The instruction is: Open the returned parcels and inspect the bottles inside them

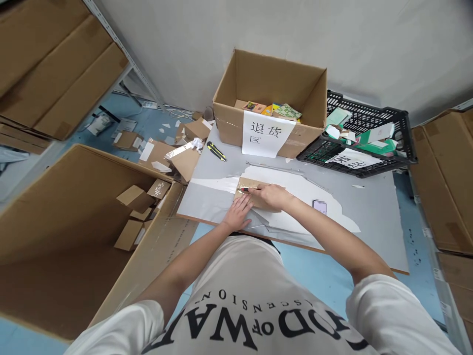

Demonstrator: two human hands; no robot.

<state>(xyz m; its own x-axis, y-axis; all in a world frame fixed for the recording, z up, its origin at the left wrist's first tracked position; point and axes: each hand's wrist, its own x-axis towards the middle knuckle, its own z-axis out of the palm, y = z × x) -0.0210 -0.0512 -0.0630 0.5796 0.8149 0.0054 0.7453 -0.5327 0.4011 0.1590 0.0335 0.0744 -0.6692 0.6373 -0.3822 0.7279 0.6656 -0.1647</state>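
Right hand [271,195]: at frame centre, your fingers curl closed around a slim tool [244,189], its tip at the box's upper left.
Left hand [239,213]: left of centre, laid flat, your fingers extended and slightly apart, fingertips on the box's lower-left edge.
Brown box [259,202]: mid-frame, under both your hands, on white sheeting [314,190].
Near edge: the table [380,212] ends just below your left hand.
Open room: bare tabletop at centre right, past the phone [320,207].
Limits: sign-bearing carton [228,123] upper centre; black crate [405,125] upper right.
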